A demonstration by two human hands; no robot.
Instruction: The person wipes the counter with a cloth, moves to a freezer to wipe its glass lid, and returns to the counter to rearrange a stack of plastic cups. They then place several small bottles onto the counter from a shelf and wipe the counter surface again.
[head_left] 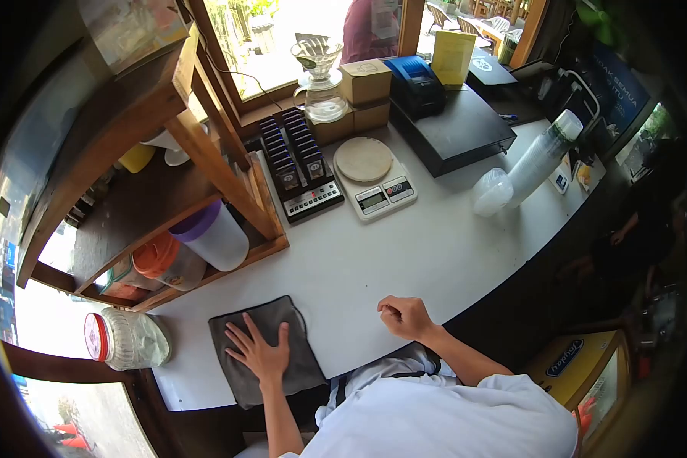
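Note:
My left hand (259,353) lies flat with its fingers spread on a dark grey cloth (301,359). The cloth is laid out on the white counter (343,282) and reaches over its front edge. To the right, my right hand (406,317) is curled into a fist at the counter, with nothing visible in it. Further back stands a white kitchen scale (385,198) with a round pale disc (363,159) on its platform. Left of the scale is a black device with a row of buttons (313,200) and dark slots.
A wooden shelf (145,206) with lidded containers borders the left, near a red-lidded jar (139,341). Behind are a glass carafe with dripper (326,99), cardboard boxes (368,81), a black cash drawer (458,133) and a blue-black printer (416,85). Stacked plastic cups (533,169) lean at right.

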